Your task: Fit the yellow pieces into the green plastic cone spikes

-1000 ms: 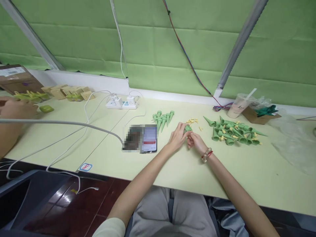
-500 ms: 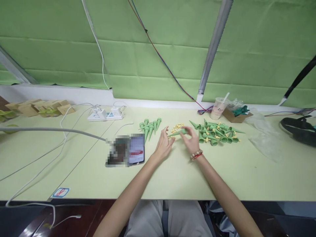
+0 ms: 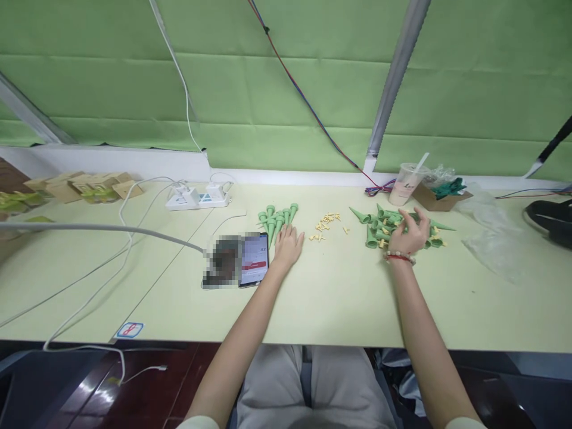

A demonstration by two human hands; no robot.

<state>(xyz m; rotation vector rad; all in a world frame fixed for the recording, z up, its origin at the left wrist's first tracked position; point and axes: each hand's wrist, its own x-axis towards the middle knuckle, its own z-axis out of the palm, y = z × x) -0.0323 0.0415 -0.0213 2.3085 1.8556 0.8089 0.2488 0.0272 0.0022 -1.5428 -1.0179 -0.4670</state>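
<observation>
My left hand (image 3: 287, 246) lies at the near edge of a small row of green plastic cones (image 3: 277, 216), fingers spread and touching the nearest cone. My right hand (image 3: 409, 233) reaches over a larger heap of green cones (image 3: 385, 226) mixed with small yellow pieces; its fingers are spread over the heap and nothing is clearly gripped. Between the two hands lies a scatter of small yellow parts (image 3: 326, 223) on the pale green table (image 3: 339, 298). A beaded bracelet sits on my right wrist.
A phone (image 3: 236, 266) lies left of my left hand, with a grey cable running to it. A power strip (image 3: 199, 197), small cardboard boxes (image 3: 92, 186), a plastic cup (image 3: 406, 184), a box of dark green parts (image 3: 440, 193), a clear plastic bag (image 3: 491, 241) and a black object (image 3: 549, 219) are also on the table.
My hands held one green cone together in the middle; now they are apart, the left at the row of cones, the right over the heap. The view has shifted.
</observation>
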